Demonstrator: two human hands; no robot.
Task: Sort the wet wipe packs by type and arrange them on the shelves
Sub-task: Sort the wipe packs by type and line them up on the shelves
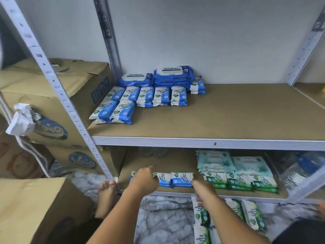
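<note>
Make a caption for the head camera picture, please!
Sorting wipes: left hand and right hand at blue wipe packs on the lower shelf, green packs beside.

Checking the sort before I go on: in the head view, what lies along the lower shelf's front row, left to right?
Blue pack partly under the left hand → two more blue packs → green packs → bottles.
</note>
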